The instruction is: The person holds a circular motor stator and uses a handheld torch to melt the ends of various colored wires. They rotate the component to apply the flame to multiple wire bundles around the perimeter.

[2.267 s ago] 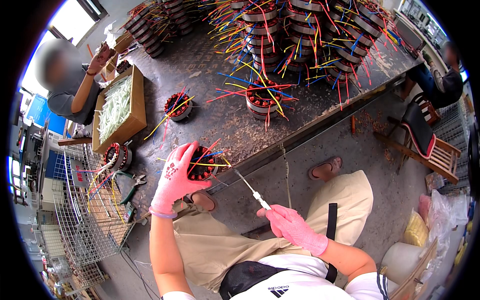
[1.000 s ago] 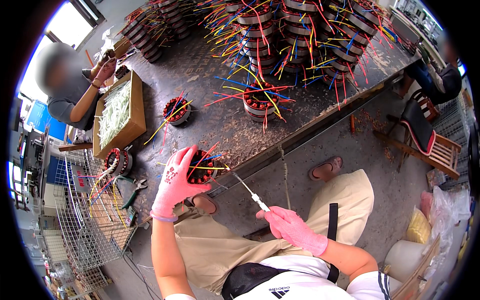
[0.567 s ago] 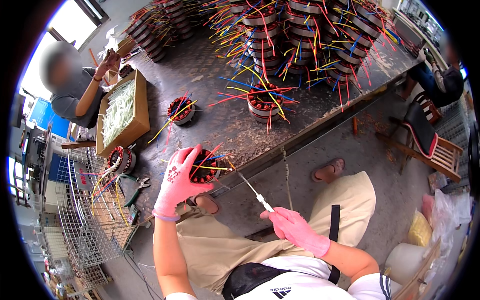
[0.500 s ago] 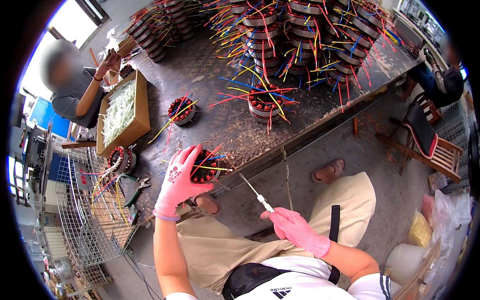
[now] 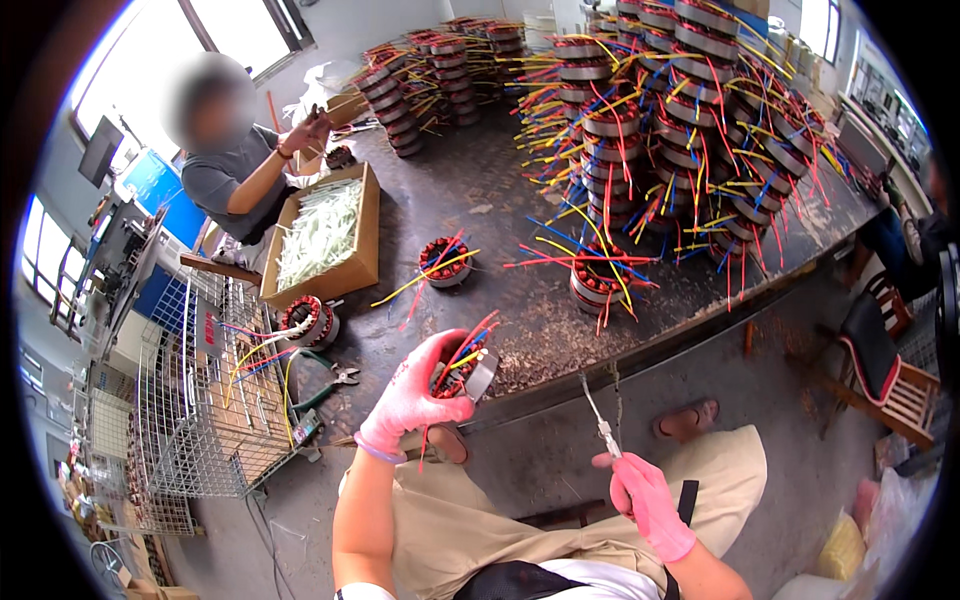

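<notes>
My left hand [image 5: 418, 396], in a pink glove, grips a motor stator [image 5: 481, 374] at the table's near edge. The stator is tilted on its side, its steel ring turned to the right; red, blue and yellow leads stick out of it. In my gloved right hand [image 5: 652, 505] is a thin metal-shafted tool [image 5: 606, 432] with a whitish handle part, its shaft pointing up and away, apart from the stator. Farther back on the table, one small stator [image 5: 446, 264] and another with long splayed leads [image 5: 597, 288] stand upright.
Tall stacks of stators [image 5: 690, 130] fill the table's back right. At left are a cardboard box [image 5: 371, 232] of white sleeves, a stator with white-sleeved leads [image 5: 312, 324], green-handled pliers [image 5: 330, 385] and a wire basket [image 5: 180, 400]. A person [image 5: 230, 180] sits behind the box; a chair [image 5: 868, 335] stands at right.
My left hand has lifted and tipped the stator, which stood upright on the table. My right hand has drawn the tool away to the right. The whole view has shifted.
</notes>
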### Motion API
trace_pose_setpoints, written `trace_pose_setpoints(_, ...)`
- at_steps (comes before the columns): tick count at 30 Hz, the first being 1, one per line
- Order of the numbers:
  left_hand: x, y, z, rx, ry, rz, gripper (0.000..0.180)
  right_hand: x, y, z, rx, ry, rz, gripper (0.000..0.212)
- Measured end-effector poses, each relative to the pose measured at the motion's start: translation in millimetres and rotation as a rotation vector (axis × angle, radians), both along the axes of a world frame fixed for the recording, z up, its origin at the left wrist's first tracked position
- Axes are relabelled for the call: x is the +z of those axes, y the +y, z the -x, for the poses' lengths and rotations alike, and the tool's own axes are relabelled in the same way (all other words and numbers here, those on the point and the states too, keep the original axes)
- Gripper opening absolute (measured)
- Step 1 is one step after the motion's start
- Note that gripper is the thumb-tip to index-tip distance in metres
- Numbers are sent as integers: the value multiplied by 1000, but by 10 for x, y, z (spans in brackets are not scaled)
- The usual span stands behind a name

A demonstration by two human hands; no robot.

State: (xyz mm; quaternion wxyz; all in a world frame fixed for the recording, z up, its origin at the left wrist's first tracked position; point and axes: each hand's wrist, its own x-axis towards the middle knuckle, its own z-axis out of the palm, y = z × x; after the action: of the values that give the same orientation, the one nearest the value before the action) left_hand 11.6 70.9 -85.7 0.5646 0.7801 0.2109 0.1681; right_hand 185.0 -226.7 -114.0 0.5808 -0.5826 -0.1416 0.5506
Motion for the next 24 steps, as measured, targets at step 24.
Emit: trace_pose_setpoints(24, 128, -52, 171, 73, 50, -440, 88, 161, 252, 12, 84, -73, -21, 35)
